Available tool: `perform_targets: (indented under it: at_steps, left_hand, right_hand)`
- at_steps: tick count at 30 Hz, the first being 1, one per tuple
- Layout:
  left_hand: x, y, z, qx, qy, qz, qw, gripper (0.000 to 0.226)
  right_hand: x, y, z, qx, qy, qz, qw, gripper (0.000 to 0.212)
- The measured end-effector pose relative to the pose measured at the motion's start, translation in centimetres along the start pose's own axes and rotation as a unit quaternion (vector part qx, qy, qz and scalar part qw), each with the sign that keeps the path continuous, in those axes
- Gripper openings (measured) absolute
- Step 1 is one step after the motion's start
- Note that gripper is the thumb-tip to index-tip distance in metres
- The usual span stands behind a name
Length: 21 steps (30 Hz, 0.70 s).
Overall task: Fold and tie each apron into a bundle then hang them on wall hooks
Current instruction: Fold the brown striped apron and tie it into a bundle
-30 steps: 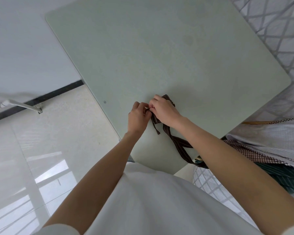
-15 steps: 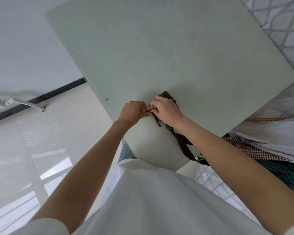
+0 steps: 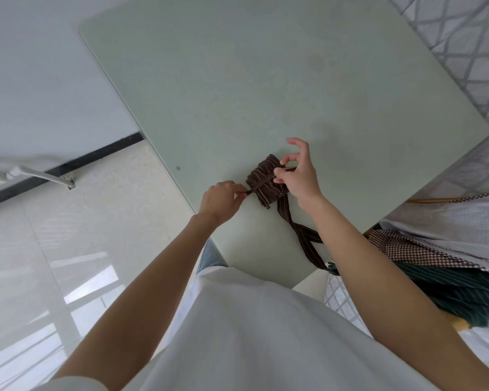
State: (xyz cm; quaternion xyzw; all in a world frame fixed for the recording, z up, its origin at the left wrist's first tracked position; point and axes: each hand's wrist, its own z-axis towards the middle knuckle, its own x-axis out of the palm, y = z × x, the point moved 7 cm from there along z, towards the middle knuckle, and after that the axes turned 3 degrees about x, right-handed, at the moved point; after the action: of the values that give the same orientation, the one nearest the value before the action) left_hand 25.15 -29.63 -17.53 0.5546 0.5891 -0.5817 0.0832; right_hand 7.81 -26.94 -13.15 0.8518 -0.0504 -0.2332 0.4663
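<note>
Worktop (image 3: 266, 80) mid-frame carries rolled apron (image 3: 266, 180); its tie (image 3: 261, 185) is pinched taut by left hand (image 3: 219, 203) and right hand (image 3: 299, 177).

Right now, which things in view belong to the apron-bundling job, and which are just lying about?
In the job:
- brown striped apron bundle
- its tie strap, pinched by left hand and right hand
- aprons waiting at right
- table

Lying about:
- white pipe on the floor

Dark green striped fabric (image 3: 460, 294) at 4 o'clock, partly hidden under brown checked cloth (image 3: 412, 251); grey lattice-patterned floor (image 3: 463, 46) cropped at 1 o'clock.
</note>
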Motion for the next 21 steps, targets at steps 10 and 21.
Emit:
perform_targets:
  at_steps: [10,21]
  left_hand:
    - [-1.7,1.4,0.3,-0.034,-0.028,0.07,0.997,0.024]
    - [-2.0,1.2,0.6,-0.027,-0.044,0.018,0.999,0.024]
  right_hand:
    - [-1.5,-0.2,0.8,-0.034,-0.084,-0.007,0.996,0.037]
    - [-1.7,-0.1,-0.2,-0.152,0.042,-0.332,0.93,0.02]
